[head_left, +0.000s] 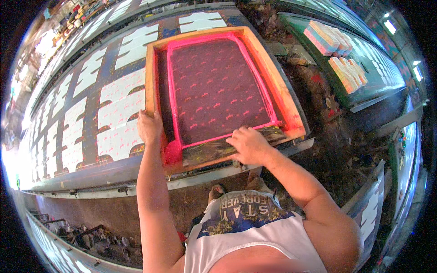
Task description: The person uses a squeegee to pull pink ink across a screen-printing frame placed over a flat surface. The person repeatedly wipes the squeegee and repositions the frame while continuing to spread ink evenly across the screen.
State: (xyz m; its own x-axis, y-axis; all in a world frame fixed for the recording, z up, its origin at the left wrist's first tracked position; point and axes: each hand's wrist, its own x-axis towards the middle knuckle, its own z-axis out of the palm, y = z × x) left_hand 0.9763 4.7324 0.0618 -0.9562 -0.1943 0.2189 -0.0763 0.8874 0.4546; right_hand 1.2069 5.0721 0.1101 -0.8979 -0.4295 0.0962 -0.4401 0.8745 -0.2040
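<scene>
The left hand [149,127] gripped the near-left edge of the wooden printing screen [218,91], lying flat on the long table [68,177]; the right hand [248,144] rested fingers-down on its near rail. Wet pink ink might smear if the frame shifted. White fabric pieces [120,111] lay left, stacked cloths [334,50] far right.

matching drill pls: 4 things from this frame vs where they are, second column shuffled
1. left hand
2. right hand
3. pink ink blob
4. stacked coloured sheets

a. on the green bench at the right
b. on the near edge of the wooden frame
c. on the frame's left side
d. in the frame's near-left corner

Pairs: 1-c, 2-b, 3-d, 4-a
</scene>
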